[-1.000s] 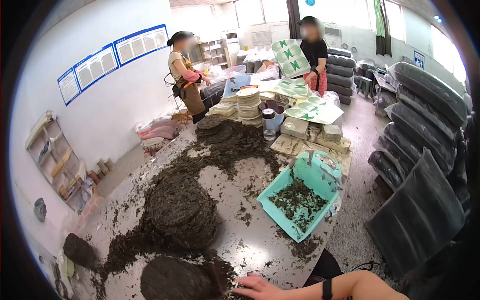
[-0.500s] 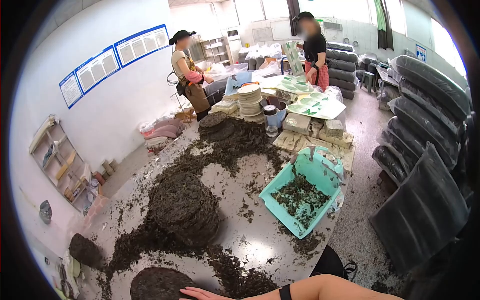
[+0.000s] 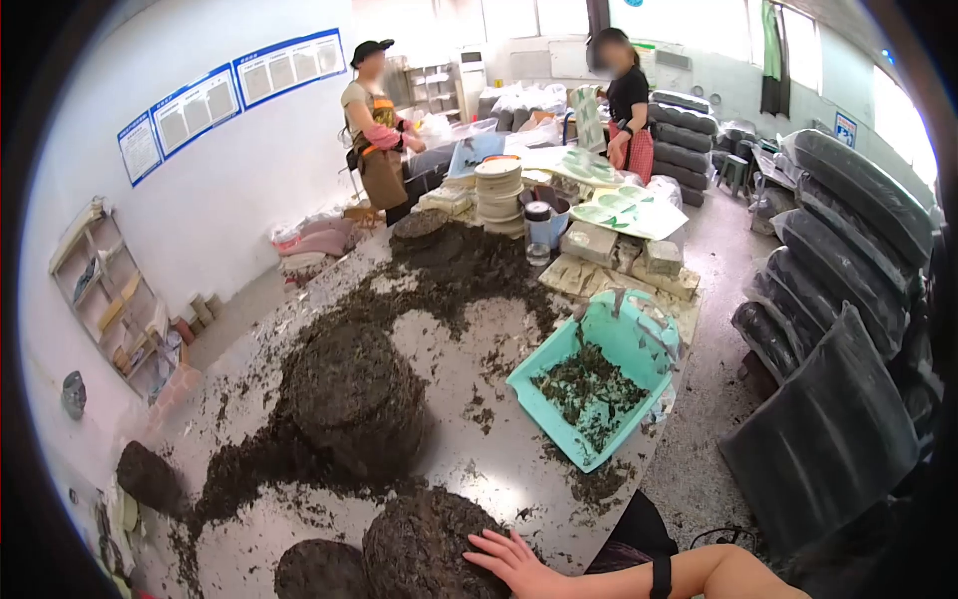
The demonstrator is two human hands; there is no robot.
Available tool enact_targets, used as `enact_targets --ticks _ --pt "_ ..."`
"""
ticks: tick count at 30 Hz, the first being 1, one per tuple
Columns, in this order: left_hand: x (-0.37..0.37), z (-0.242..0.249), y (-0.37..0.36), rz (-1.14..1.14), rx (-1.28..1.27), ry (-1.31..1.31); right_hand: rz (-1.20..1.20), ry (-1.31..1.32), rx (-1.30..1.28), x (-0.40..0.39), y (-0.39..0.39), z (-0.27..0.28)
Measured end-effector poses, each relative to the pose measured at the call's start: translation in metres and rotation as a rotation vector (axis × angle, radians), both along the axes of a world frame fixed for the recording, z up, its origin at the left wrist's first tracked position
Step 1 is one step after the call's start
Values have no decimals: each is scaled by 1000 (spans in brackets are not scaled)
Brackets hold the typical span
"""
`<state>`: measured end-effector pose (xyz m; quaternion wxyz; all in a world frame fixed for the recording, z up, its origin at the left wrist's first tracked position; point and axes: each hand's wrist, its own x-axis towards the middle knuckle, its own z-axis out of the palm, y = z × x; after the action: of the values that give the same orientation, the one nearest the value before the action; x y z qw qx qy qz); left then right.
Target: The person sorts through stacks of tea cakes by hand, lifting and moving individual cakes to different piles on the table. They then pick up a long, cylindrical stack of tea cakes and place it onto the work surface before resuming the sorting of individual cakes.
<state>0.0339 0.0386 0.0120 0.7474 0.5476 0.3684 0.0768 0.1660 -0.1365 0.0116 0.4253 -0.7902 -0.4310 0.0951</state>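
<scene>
My right hand (image 3: 511, 562) rests with spread fingers on the right side of a round dark cake of packed, leafy material (image 3: 431, 547) at the table's near edge. A smaller dark round piece (image 3: 321, 571) lies against its left side. My left hand is outside the frame. Beyond them stands a large dark cylindrical stack (image 3: 354, 394), with loose dark shreds around it. To the right, a turquoise tray (image 3: 519, 375) holds some of the loose shreds.
Another dark lump (image 3: 150, 477) lies at the left. Farther back are stacked plates (image 3: 499, 190), a lidded jar (image 3: 537, 235) and pale blocks (image 3: 589, 242). Two people stand beyond the table. Plastic-wrapped dark bags (image 3: 828, 429) are piled at the right.
My right hand has moved right and up in view, its fingers now more fully visible on a round cake. The smaller piece beside it now shows. The view has shifted slightly.
</scene>
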Motion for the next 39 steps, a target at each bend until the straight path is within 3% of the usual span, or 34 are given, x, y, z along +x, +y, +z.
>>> enact_targets --ticks 5,9,13,16,17,18,21,23,24,26,28,29,31,36,39 --pt "-1 2 13 87 -108 6 71 -16 94 12 10 16" --pt "-7 12 18 149 -166 2 304 183 127 34 17 26" --pt "-12 20 23 174 -160 6 282 287 76 33 11 51" --pt "-28 -2 33 235 -102 2 -284 323 187 33 -1 64" --pt "-32 -3 34 235 -102 6 -519 304 271 35 -6 37" --pt "-35 -4 35 254 -166 -50 -571 607 416 45 -14 23" --pt "-41 -5 38 266 -245 -98 -693 797 608 69 -17 -19" --pt "-41 -6 39 262 -255 -94 -1028 207 412 67 -9 -36" --pt "-41 -7 39 245 -219 -68 -1031 214 406 62 -12 -35" --pt "-45 -7 35 226 -188 -19 -351 322 274 41 -11 5" --pt "-37 -5 32 110 -54 -96 138 444 151 27 2 23" --pt "-37 -9 29 101 -56 -95 189 321 160 18 14 35" --pt "-39 -17 24 39 291 -10 237 170 137 6 30 42" --pt "-37 -15 19 100 135 -2 223 1 91 6 27 38" --pt "-35 -9 19 91 118 -6 -106 263 155 17 13 49"
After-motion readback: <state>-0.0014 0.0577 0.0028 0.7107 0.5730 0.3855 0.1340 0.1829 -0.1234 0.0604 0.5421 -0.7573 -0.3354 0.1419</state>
